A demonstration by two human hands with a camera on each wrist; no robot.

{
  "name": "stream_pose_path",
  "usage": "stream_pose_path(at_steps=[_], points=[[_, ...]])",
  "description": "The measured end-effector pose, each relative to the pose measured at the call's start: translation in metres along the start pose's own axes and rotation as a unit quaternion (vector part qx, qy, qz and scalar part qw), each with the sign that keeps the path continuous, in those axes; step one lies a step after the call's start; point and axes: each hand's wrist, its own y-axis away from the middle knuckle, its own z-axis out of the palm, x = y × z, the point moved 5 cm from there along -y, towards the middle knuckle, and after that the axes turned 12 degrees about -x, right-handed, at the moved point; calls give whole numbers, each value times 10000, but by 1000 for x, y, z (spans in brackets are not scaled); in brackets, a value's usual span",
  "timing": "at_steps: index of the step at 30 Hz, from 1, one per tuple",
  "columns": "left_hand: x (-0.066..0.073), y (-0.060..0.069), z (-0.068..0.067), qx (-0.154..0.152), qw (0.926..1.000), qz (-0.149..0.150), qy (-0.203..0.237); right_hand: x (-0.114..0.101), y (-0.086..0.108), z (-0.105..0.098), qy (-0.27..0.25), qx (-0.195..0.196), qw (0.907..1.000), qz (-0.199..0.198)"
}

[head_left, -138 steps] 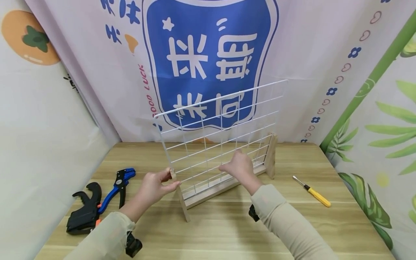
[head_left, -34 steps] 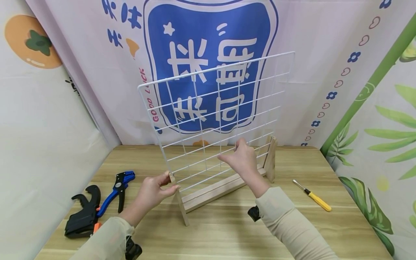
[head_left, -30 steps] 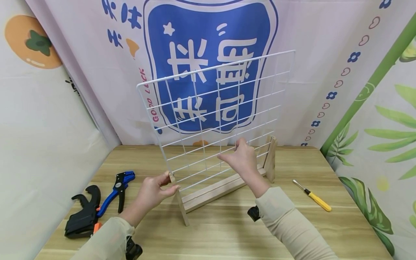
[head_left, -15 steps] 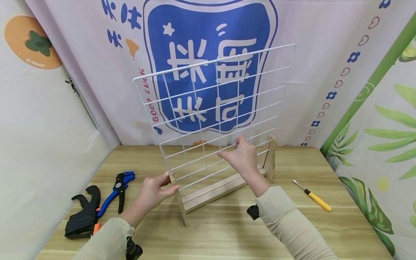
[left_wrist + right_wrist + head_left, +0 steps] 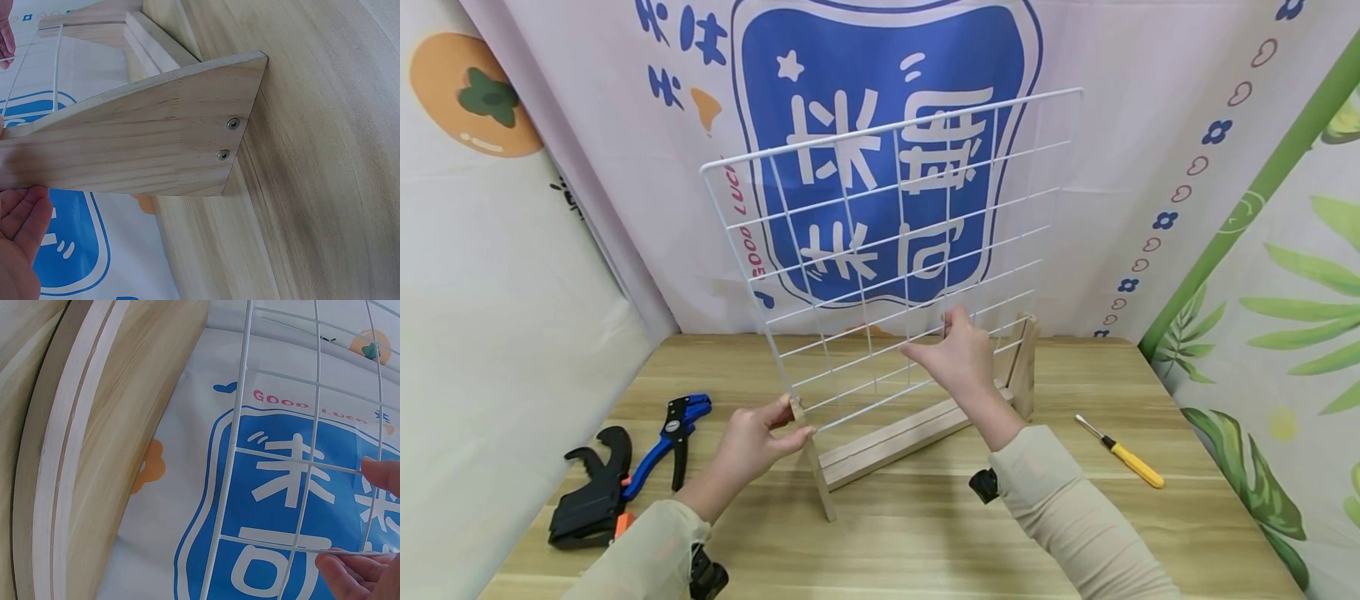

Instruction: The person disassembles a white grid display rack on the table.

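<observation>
A white wire grid panel stands tilted in a wooden stand, its lower edge above the grooved base rail. Its side edges run along the stand's two uprights. My right hand holds the grid low near its middle, thumb on the near side; in the right wrist view fingertips lie at a wire. My left hand grips the top of the left wooden upright between thumb and fingers. Two screw heads show on that upright's outer face.
A black clamp-like tool with orange parts and blue-and-black wire strippers lie at the left. A yellow-handled screwdriver lies on the right of the wooden table. A printed cloth hangs behind the stand.
The grid has risen from the base rail, and my right hand has gone up with it; the rise continues over the last second. My left hand keeps its grip on the upright.
</observation>
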Motion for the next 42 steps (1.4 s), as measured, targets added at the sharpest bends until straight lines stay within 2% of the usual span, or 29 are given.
stream_pose_path(at_steps=[6,14,27,42], points=[[-1,0,0,-133,9997,-188,50,-3,-1,-3,-9,66,10000,-65],[0,0,0,-211,9993,-294,116,-6,-1,-5,31,148,9997,-165],[0,0,0,-15,9999,-91,73,-8,-1,-7,-59,262,9994,-208],[0,0,1,-40,10000,-66,63,-12,-2,-8,-184,326,9986,-376]])
